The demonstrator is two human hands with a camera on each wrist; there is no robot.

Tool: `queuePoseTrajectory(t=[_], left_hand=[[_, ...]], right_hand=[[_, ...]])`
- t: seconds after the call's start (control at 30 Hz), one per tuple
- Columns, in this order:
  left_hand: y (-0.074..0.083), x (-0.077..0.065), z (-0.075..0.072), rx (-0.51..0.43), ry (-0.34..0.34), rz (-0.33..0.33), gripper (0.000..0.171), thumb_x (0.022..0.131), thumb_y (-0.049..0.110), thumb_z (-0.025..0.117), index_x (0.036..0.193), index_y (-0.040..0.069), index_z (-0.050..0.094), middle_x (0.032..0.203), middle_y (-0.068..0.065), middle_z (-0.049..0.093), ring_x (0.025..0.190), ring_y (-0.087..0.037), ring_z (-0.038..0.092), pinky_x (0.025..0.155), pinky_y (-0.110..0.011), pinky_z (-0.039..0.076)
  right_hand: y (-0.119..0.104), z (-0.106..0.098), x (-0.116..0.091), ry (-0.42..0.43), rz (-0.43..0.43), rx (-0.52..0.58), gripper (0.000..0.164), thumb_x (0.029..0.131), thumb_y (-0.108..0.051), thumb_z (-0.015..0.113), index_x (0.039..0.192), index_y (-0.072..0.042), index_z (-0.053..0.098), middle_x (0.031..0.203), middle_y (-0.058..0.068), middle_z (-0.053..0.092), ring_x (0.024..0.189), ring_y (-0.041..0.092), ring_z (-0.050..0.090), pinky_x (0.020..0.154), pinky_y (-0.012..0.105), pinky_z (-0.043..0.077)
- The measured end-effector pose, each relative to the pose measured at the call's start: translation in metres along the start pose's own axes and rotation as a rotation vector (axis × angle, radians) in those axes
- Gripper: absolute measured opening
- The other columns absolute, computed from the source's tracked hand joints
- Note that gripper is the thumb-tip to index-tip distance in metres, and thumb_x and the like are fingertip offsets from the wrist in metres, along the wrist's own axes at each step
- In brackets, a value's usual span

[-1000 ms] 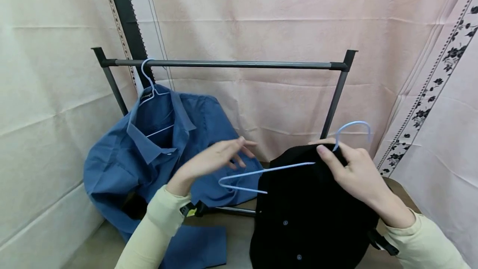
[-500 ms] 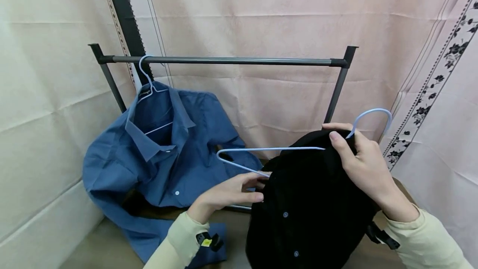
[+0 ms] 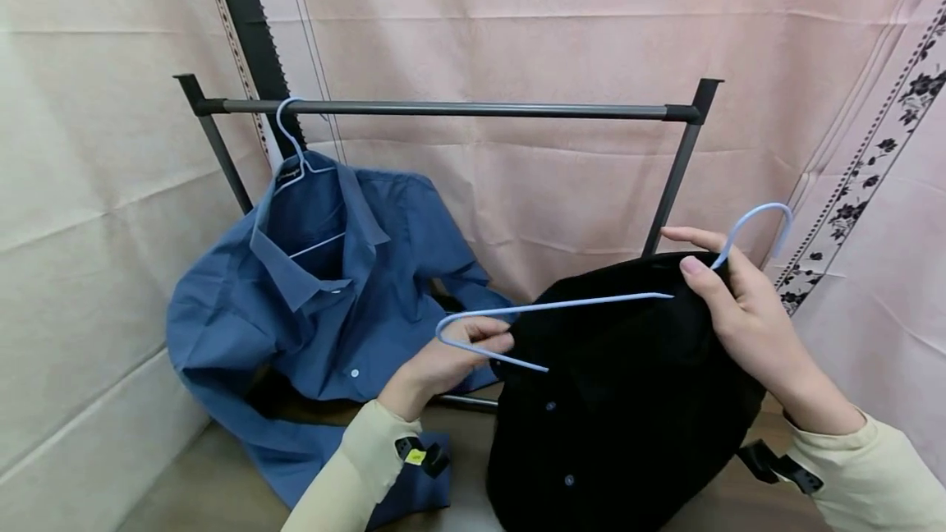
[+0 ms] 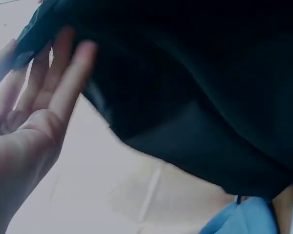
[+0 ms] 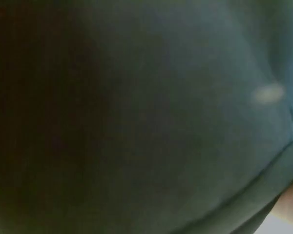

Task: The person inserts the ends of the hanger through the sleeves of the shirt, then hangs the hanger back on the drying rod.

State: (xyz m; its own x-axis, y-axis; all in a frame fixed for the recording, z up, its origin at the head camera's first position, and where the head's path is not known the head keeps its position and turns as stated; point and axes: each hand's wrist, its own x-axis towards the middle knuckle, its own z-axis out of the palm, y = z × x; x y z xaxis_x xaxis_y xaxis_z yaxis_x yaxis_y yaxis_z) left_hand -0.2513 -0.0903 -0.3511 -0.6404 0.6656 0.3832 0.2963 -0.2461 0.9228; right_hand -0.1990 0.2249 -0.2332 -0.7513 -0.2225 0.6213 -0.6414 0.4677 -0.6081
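A black button shirt [image 3: 621, 401] hangs from my right hand [image 3: 754, 318], which pinches its collar together with a light blue hanger [image 3: 591, 301] just below the hook. One end of the hanger sticks out to the left in front of the shirt; its other end is hidden in the cloth. My left hand [image 3: 454, 355] pinches the left front edge of the black shirt, behind the hanger's bent end. In the left wrist view, the fingers [image 4: 71, 80] hold up the dark cloth's edge. Dark cloth fills most of the right wrist view.
A blue shirt [image 3: 399, 228] hangs on a second light blue hanger [image 3: 286, 134] at the left of a dark metal rack's bar [image 3: 473, 109]. Its sleeve [image 3: 414, 474] lies on the brown surface below. Pale curtains [image 3: 554, 48] stand behind.
My left hand has come down and right from in front of the blue shirt and taken the black shirt's edge. The right hand has carried the hanger and collar up and right.
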Motion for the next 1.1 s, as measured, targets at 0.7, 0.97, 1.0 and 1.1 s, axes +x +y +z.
queuePoseTrajectory(t=[0.7,0.97,1.0,1.1], left_hand=[[0.089,-0.025,0.010,0.044,0.557,0.134,0.021,0.095,0.018,0.055,0.098,0.000,0.065,0.084,-0.009,0.061,0.075,-0.016,0.057,0.064,-0.027,0.048],[0.104,-0.025,0.025,0.538,0.708,0.188,0.018,0.092,0.017,0.061,0.099,0.004,0.071,0.060,-0.003,0.050,0.053,-0.015,0.041,0.049,-0.026,0.036],[0.108,-0.025,0.029,0.595,0.724,0.195,0.017,0.092,0.016,0.061,0.099,0.005,0.071,0.059,-0.003,0.050,0.050,-0.015,0.041,0.046,-0.026,0.035],[0.118,-0.026,0.039,0.708,0.741,0.238,0.015,0.092,0.011,0.060,0.097,0.002,0.071,0.063,-0.006,0.056,0.046,-0.017,0.049,0.045,-0.026,0.042]], right_hand=[[0.015,-0.003,-0.024,-0.099,0.119,-0.053,0.036,0.101,-0.021,0.042,0.136,-0.025,0.045,0.139,-0.008,0.042,0.115,0.006,0.041,0.084,0.014,0.030],[0.015,-0.007,-0.027,-0.080,0.133,-0.107,0.038,0.100,-0.021,0.044,0.137,-0.028,0.045,0.137,-0.006,0.045,0.107,0.003,0.050,0.080,0.014,0.036],[0.016,-0.007,-0.027,-0.075,0.129,-0.113,0.038,0.100,-0.021,0.045,0.137,-0.028,0.046,0.133,-0.005,0.049,0.105,0.003,0.052,0.080,0.014,0.036],[0.019,-0.005,-0.028,-0.054,0.122,-0.145,0.038,0.099,-0.020,0.048,0.136,-0.029,0.048,0.117,-0.003,0.057,0.097,0.000,0.055,0.078,0.014,0.037]])
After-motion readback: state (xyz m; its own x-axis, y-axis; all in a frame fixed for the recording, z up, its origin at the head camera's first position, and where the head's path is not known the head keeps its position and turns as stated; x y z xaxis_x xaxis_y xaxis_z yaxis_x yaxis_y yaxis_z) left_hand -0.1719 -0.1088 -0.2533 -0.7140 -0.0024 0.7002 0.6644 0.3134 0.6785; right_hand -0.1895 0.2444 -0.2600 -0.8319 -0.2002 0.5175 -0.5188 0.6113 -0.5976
